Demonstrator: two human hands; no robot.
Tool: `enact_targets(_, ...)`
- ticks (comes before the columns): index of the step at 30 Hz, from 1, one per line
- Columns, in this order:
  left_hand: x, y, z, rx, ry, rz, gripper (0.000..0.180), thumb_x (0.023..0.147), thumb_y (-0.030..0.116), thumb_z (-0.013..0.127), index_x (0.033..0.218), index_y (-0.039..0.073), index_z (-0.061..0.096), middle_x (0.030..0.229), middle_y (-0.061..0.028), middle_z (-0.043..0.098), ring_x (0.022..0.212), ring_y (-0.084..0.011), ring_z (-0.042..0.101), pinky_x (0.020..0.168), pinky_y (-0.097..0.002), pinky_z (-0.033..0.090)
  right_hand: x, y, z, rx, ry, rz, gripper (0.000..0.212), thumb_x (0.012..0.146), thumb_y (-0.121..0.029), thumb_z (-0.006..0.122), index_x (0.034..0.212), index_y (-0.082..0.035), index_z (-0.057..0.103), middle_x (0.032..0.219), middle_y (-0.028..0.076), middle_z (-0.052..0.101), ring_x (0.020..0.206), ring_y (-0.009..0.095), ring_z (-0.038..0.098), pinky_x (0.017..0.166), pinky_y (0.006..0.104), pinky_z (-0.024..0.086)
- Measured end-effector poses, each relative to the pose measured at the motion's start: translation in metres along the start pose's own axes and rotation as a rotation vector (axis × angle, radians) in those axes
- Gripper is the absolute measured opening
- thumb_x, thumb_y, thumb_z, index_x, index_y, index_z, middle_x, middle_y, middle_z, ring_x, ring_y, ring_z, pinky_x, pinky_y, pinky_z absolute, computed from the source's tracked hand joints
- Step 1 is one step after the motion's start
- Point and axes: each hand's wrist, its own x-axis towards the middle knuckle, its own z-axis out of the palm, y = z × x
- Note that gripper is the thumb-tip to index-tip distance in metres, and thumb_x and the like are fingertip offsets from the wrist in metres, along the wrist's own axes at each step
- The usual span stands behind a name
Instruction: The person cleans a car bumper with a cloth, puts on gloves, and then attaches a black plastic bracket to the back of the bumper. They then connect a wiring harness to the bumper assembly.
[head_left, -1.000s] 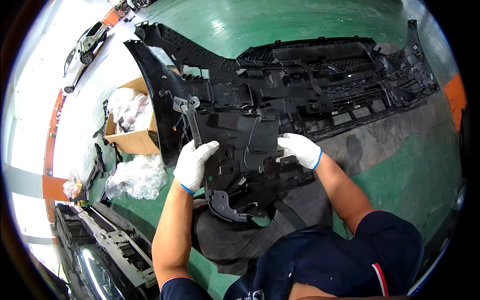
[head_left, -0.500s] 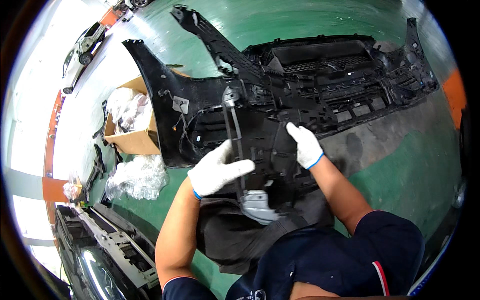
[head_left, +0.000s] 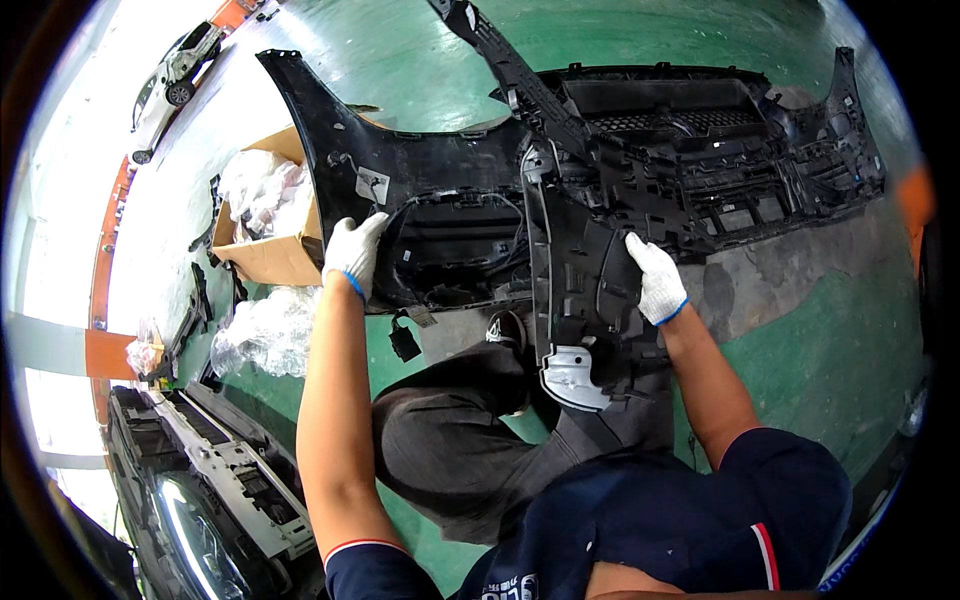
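A large black car bumper (head_left: pixel 440 160) lies across the floor with its inner side up, brackets and wiring showing. At its left end my left hand (head_left: pixel 353 255), in a white glove, is closed over the near edge; some fingers are hidden. A long black plastic panel (head_left: pixel 575 260) stretches from my lap over the bumper, with a silver-grey metal piece (head_left: pixel 575 378) at its near end. My gloved right hand (head_left: pixel 658 283) grips the panel's right edge, thumb on top and other fingers out of sight. A small black connector (head_left: pixel 404 342) hangs below the bumper.
A cardboard box (head_left: pixel 275 262) of plastic wrap stands left of the bumper, with clear plastic wrap (head_left: pixel 265 335) beside it. Car front parts with a headlamp (head_left: pixel 195 530) lie at lower left. My shoe (head_left: pixel 507 328) shows under the bumper's edge. A car (head_left: pixel 170 90) stands far left.
My left hand has left the panel and moved left to the bumper's edge. The panel has shifted right, with my right hand still on it.
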Motion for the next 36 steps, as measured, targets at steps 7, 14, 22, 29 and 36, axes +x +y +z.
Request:
enact_targets(7,0.017,-0.007,0.014,-0.441,-0.212,-0.170,0.021,0.097,0.016,0.068,0.106,0.005,0.053,0.091,-0.0108,0.062,0.068,-0.0207,0.061,0.064,-0.0387,0.055,-0.006,0.009,-0.005,0.027,0.022,-0.012,0.025,0.100,-0.022,0.067,0.114,-0.002,0.072,0.111,0.008,0.074,0.100,0.018,0.071,0.090,0.0324,0.058)
enact_targets(14,0.009,-0.008,-0.005,-0.856,-0.485,-0.068,0.014,0.101,0.018,0.062,0.110,0.007,0.062,0.097,-0.0101,0.068,0.080,-0.0218,0.063,0.080,-0.0394,0.052,0.001,0.018,-0.024,0.068,-0.012,-0.001,0.024,0.098,-0.022,0.070,0.114,-0.005,0.072,0.108,0.006,0.074,0.098,0.018,0.072,0.087,0.0342,0.059)
enact_targets(22,-0.019,0.010,-0.010,-1.029,-0.466,0.174,0.042,0.103,0.019,0.059,0.139,0.000,0.051,0.139,-0.0194,0.056,0.130,-0.0370,0.055,0.115,-0.0582,0.044,-0.007,0.000,-0.004,-0.019,0.087,-0.121,0.025,0.098,-0.023,0.070,0.112,-0.002,0.071,0.108,0.007,0.074,0.099,0.018,0.070,0.090,0.0327,0.056)
enact_targets(29,-0.031,0.021,0.005,-1.069,-0.481,0.221,0.045,0.106,0.021,0.048,0.147,0.005,0.042,0.154,-0.0130,0.044,0.142,-0.0326,0.041,0.121,-0.0540,0.034,0.004,0.003,-0.027,-0.123,0.079,-0.196,0.032,0.096,-0.025,0.073,0.114,0.001,0.071,0.111,0.008,0.073,0.102,0.016,0.068,0.092,0.0306,0.053)
enact_targets(36,-0.033,0.038,0.017,-1.165,-0.484,0.249,0.054,0.100,0.021,0.061,0.144,-0.001,0.040,0.146,-0.0224,0.046,0.140,-0.0421,0.043,0.116,-0.0666,0.036,0.003,0.010,-0.019,-0.283,0.155,-0.285,0.037,0.096,-0.025,0.074,0.118,0.004,0.068,0.111,0.008,0.071,0.102,0.014,0.063,0.092,0.0290,0.050)
